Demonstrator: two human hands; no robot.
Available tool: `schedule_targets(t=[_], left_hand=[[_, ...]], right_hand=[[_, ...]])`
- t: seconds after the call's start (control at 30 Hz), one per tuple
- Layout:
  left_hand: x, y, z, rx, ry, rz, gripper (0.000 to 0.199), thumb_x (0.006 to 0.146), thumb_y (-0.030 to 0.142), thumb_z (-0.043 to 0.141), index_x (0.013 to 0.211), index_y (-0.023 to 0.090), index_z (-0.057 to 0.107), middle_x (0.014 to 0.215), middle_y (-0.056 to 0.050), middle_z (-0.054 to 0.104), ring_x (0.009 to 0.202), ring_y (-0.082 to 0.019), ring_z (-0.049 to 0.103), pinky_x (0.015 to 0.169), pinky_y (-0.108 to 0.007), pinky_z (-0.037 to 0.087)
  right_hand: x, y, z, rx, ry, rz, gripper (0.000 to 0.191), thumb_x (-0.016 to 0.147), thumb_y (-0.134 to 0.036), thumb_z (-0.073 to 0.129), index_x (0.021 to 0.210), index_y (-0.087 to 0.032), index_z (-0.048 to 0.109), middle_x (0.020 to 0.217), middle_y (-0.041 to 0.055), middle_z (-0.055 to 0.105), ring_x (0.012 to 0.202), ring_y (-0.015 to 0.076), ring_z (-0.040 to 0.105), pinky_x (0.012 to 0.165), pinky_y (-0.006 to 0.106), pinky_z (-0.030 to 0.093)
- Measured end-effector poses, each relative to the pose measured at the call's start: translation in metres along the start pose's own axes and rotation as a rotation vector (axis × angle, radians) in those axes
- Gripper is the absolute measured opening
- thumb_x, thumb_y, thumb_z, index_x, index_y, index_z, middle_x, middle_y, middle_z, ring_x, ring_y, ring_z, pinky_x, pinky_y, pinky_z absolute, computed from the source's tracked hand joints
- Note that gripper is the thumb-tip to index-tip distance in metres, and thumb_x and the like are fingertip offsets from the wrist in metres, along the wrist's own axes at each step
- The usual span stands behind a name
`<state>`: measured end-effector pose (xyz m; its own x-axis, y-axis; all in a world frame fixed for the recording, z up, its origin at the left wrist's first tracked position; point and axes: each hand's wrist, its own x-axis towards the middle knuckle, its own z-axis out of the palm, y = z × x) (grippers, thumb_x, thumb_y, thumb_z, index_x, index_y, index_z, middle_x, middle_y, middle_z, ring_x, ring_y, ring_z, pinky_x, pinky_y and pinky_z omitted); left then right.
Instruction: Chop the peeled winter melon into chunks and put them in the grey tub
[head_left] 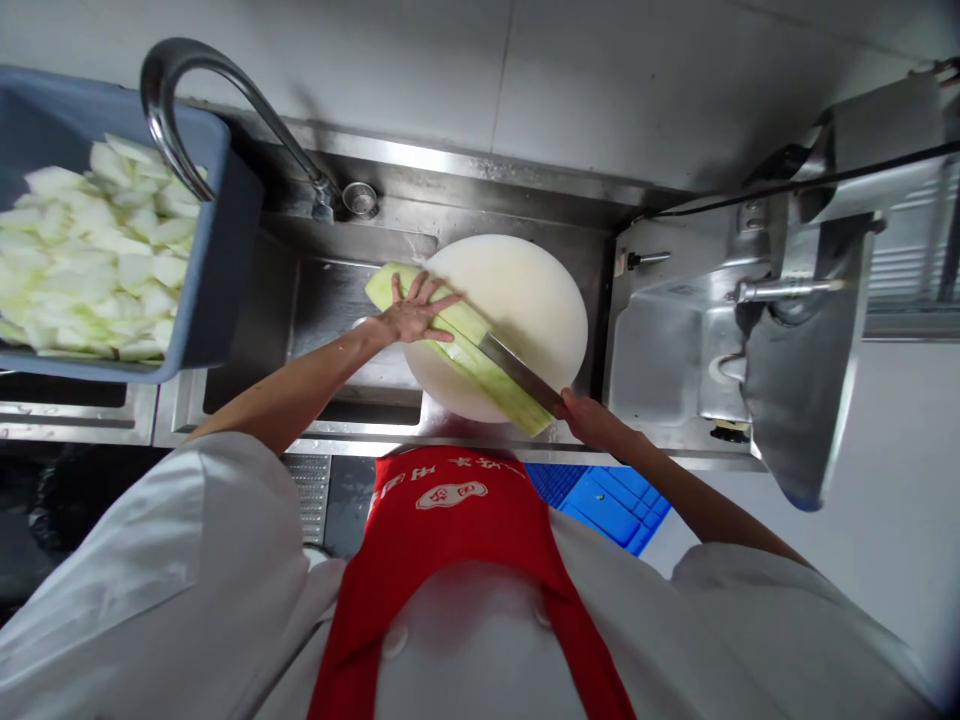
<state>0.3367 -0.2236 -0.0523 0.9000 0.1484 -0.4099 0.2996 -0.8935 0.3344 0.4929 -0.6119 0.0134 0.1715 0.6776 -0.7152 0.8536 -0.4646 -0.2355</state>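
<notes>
A long pale green peeled gourd (469,322), perhaps a winter melon or large squash, lies aslant across the round white cutting board (536,290). My left hand (417,311) rests on the gourd's upper left part, fingers spread over it. In my right hand (589,416) is the handle of a cleaver (517,372); the fingers wrap round it. The cleaver's broad blade lies along the gourd's right side, pointing up and left. Whether its edge is in the flesh I cannot tell. The gourd's left end sticks out past the board.
A grey-blue bin (208,240) of pale cut pieces (112,260) stands at the left. A curved faucet (225,70) rises behind the steel sink (345,290). On the right stands a metal slicing machine (802,350). Blue plastic crates (619,505) sit below the counter edge.
</notes>
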Motion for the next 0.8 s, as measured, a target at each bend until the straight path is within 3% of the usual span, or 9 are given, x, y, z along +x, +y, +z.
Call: schedule_targets(t=[0.27, 0.5, 0.8], left_hand=[[0.000, -0.002, 0.001, -0.003, 0.007, 0.001, 0.092, 0.085, 0.076, 0.058, 0.161, 0.039, 0.020, 0.170, -0.008, 0.012, 0.152, -0.050, 0.000, 0.108, -0.083, -0.008], [-0.001, -0.003, 0.003, -0.024, 0.033, -0.022, 0.093, 0.083, 0.076, 0.060, 0.160, 0.039, 0.025, 0.169, -0.008, 0.016, 0.152, -0.049, 0.002, 0.109, -0.081, -0.008], [0.002, -0.004, 0.006, -0.031, 0.041, -0.008, 0.092, 0.083, 0.075, 0.063, 0.160, 0.038, 0.027, 0.168, -0.008, 0.017, 0.151, -0.049, 0.003, 0.108, -0.082, -0.010]], right_hand=[[-0.008, -0.010, -0.017, -0.054, -0.012, -0.035, 0.019, 0.107, -0.022, 0.037, 0.119, -0.010, 0.045, 0.087, 0.0130, 0.069, 0.078, 0.0213, 0.067, 0.063, 0.028, 0.032], [-0.021, -0.028, -0.044, -0.115, -0.098, 0.001, 0.029, 0.098, -0.010, 0.043, 0.127, -0.009, 0.044, 0.091, 0.0147, 0.069, 0.085, 0.0239, 0.068, 0.070, 0.028, 0.038], [-0.007, -0.026, -0.030, -0.135, -0.095, -0.032, 0.033, 0.099, -0.008, 0.043, 0.132, -0.006, 0.039, 0.091, 0.0155, 0.069, 0.086, 0.0255, 0.069, 0.068, 0.029, 0.038]])
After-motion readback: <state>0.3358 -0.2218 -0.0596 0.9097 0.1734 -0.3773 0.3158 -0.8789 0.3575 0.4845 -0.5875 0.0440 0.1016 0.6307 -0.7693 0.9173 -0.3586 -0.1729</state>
